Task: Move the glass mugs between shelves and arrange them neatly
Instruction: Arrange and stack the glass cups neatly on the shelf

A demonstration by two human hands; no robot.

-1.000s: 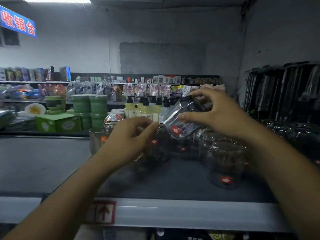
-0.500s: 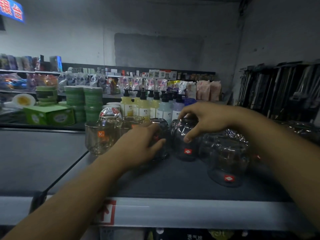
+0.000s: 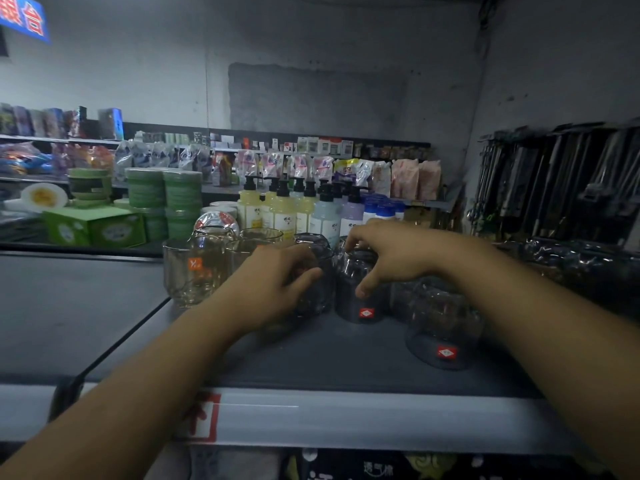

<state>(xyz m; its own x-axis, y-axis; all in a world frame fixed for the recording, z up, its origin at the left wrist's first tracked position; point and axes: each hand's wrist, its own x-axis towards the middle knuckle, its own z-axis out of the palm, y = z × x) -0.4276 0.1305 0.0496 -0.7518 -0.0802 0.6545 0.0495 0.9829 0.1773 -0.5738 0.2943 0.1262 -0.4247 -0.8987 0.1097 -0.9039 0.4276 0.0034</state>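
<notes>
Several clear glass mugs stand on the grey top shelf point(image 3: 346, 362). My right hand point(image 3: 391, 254) rests over the top of an upside-down mug with a red label point(image 3: 362, 299), thumb down its front, fingers on its base. My left hand point(image 3: 277, 285) curls around the neighbouring mug point(image 3: 313, 268), which is partly hidden behind it. An amber-tinted mug with an orange sticker point(image 3: 194, 271) stands upright at the left of the group. Another upside-down mug point(image 3: 445, 330) sits nearest, at the right.
Pump bottles point(image 3: 284, 209) stand right behind the mugs. Green lidded stacks point(image 3: 162, 199) and a green box point(image 3: 93, 226) lie to the left rear. Dark packaged goods point(image 3: 568, 188) hang at the right. The shelf's white front strip point(image 3: 346, 417) has a red arrow label.
My right hand carried a tilted mug down from the air and set it upside-down on the shelf among the others. My left hand stayed on the neighbouring mug.
</notes>
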